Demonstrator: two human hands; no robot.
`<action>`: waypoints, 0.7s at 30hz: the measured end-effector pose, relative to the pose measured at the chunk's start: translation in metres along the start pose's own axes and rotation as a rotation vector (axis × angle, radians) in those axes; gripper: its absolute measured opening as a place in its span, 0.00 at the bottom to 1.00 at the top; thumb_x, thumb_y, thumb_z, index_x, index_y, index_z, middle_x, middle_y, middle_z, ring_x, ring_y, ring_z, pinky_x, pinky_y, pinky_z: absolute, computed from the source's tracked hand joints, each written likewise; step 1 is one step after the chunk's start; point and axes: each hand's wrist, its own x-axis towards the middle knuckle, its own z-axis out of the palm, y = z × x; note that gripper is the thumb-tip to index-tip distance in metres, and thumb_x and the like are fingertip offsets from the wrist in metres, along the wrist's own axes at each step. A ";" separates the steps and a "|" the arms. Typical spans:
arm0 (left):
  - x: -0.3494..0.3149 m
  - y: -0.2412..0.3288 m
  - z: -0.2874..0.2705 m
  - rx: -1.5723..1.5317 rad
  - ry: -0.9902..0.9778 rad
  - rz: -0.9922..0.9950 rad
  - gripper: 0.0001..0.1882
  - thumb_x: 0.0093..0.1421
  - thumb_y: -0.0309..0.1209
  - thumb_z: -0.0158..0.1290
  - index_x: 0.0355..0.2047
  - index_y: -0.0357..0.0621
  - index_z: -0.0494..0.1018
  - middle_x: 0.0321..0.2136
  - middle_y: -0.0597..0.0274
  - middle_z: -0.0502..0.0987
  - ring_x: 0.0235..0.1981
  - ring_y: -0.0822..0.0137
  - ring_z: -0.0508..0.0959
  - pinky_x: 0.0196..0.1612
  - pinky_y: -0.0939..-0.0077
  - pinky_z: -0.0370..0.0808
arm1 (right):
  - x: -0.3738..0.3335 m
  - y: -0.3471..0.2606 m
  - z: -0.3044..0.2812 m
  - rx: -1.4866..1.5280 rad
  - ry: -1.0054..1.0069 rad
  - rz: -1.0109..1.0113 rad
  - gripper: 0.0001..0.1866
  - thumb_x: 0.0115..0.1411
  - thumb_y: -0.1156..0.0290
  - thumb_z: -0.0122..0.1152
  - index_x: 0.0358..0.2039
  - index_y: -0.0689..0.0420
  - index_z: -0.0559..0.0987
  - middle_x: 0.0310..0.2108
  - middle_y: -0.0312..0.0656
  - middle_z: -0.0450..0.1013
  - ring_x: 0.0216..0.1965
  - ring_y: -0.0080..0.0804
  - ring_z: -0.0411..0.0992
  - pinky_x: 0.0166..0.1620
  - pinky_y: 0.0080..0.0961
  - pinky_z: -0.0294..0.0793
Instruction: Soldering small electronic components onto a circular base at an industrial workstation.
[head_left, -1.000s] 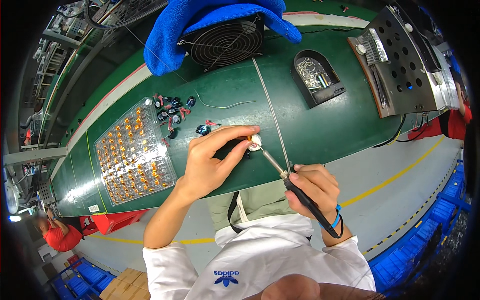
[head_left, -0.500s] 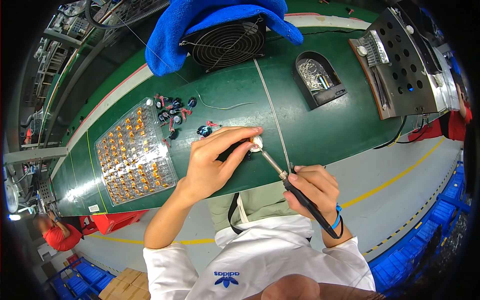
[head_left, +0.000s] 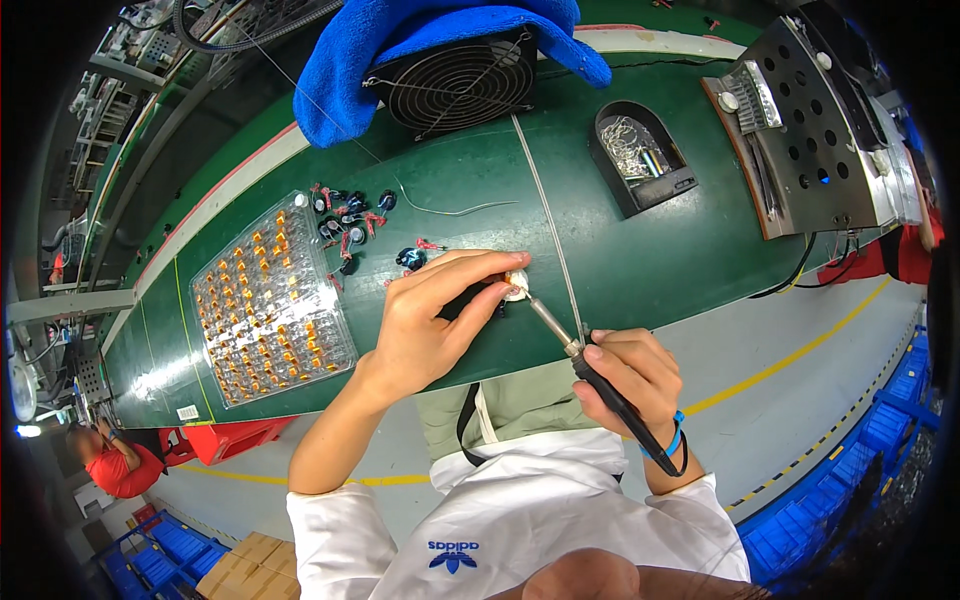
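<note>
My left hand (head_left: pixel 425 315) pinches a small round white part (head_left: pixel 517 286) between thumb and forefinger, just above the green bench. Its far side and any wires on it are mostly covered by my fingers. In my right hand (head_left: pixel 635 380) is a soldering iron (head_left: pixel 612 400) with a black handle, and its metal tip meets the white part. Left of my left hand lies a dark round component with a red lead (head_left: pixel 411 259). Beyond it sits a loose cluster of similar dark components (head_left: pixel 350 212).
A clear tray (head_left: pixel 345 345) with rows of small orange parts lies on the left. A fan (head_left: pixel 455 85) under a blue towel (head_left: pixel 335 90) stands at the back. A black bin (head_left: pixel 655 190) holds wire bits, and a perforated metal box (head_left: pixel 800 130) stands at the right. A person in red (head_left: pixel 125 468) sits far left.
Both hands keep nearly the same pose, with the iron's tip still at the white part. The whole view has shifted very slightly.
</note>
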 end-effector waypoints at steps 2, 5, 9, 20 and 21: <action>0.000 -0.001 0.000 0.003 -0.001 0.005 0.15 0.61 0.14 0.60 0.49 0.31 0.80 0.46 0.50 0.85 0.44 0.60 0.86 0.49 0.71 0.81 | -0.001 0.001 0.000 0.016 0.014 0.003 0.19 0.57 0.68 0.74 0.46 0.63 0.82 0.30 0.45 0.79 0.30 0.43 0.79 0.40 0.37 0.86; 0.002 -0.002 0.000 -0.008 0.000 0.006 0.15 0.61 0.14 0.60 0.49 0.31 0.80 0.47 0.50 0.85 0.44 0.60 0.86 0.49 0.71 0.81 | 0.001 0.001 0.000 0.007 0.007 0.003 0.19 0.58 0.68 0.74 0.47 0.63 0.82 0.30 0.45 0.79 0.30 0.43 0.79 0.40 0.38 0.86; 0.004 0.000 -0.002 -0.003 0.003 0.011 0.15 0.61 0.14 0.60 0.48 0.32 0.80 0.45 0.50 0.86 0.45 0.60 0.85 0.49 0.71 0.81 | 0.004 0.000 -0.002 0.010 0.053 -0.005 0.24 0.51 0.70 0.77 0.48 0.63 0.82 0.30 0.45 0.79 0.31 0.43 0.80 0.36 0.33 0.83; -0.011 0.027 -0.021 0.181 0.201 0.123 0.11 0.57 0.15 0.64 0.40 0.35 0.82 0.40 0.52 0.84 0.43 0.57 0.84 0.48 0.67 0.80 | 0.047 0.041 -0.027 -0.425 0.120 0.095 0.30 0.57 0.89 0.65 0.62 0.64 0.76 0.33 0.46 0.75 0.33 0.38 0.73 0.43 0.33 0.75; -0.012 0.031 -0.029 0.214 0.215 0.101 0.11 0.55 0.14 0.64 0.39 0.34 0.82 0.39 0.52 0.84 0.43 0.57 0.85 0.49 0.67 0.80 | 0.041 0.040 -0.028 -0.316 0.181 0.137 0.30 0.58 0.89 0.64 0.62 0.65 0.75 0.33 0.46 0.75 0.33 0.38 0.73 0.44 0.32 0.75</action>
